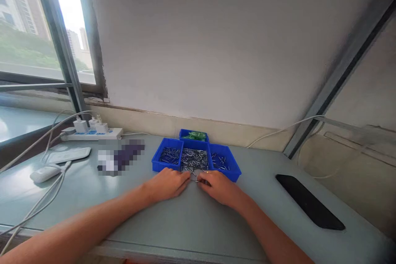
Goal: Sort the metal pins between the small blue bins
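Blue bins stand together on the table. The middle bin (pixel 194 157) is full of small silvery metal pieces; the left bin (pixel 167 154) and the right bin (pixel 224 163) hold fewer. Behind them a small blue bin (pixel 194 135) contains green items. My left hand (pixel 170 183) rests at the front of the left and middle bins, its fingers together; anything under them is hidden. My right hand (pixel 216 185) is at the front of the middle and right bins, fingers curled in a pinch near a thin metal piece (pixel 196 181). What it grips is too small to tell.
A power strip (pixel 93 133) with plugs and cables lies at the back left, near a white device (pixel 45 173) and a flat pad (pixel 68 155). A blurred dark item (pixel 128 156) is beside them. A black flat object (pixel 309 201) lies at right.
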Demonstrator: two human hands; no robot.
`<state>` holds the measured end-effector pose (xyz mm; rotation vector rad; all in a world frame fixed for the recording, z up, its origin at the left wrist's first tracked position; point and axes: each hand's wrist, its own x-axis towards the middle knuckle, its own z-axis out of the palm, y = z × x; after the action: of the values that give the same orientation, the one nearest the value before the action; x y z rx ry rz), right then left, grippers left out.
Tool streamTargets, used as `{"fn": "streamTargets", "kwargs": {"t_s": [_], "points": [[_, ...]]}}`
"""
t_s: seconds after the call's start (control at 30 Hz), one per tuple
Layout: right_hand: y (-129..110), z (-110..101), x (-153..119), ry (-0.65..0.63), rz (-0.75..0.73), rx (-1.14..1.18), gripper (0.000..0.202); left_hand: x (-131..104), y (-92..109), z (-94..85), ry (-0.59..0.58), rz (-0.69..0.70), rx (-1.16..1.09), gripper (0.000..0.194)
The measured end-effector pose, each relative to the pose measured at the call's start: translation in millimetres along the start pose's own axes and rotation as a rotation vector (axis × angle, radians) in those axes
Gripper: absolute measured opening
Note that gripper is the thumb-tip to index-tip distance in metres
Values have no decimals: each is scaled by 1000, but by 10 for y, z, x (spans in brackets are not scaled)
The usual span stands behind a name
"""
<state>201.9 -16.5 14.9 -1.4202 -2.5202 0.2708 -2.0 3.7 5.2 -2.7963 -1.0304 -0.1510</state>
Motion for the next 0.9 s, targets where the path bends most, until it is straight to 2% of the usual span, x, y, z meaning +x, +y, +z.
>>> {"fn": "streamTargets", "kwargs": {"t_s": [0.3, 0.67, 0.9], "points": [[-3, 40, -5, -31, -105, 2, 23, -12, 9, -11, 100, 84, -76, 23], [17, -24, -18, 68, -96, 94, 26, -6, -12, 28, 25, 52, -69, 26], [36, -11, -22, -3, -112, 114, 24, -14, 12, -8, 87, 82, -111, 20]]}}
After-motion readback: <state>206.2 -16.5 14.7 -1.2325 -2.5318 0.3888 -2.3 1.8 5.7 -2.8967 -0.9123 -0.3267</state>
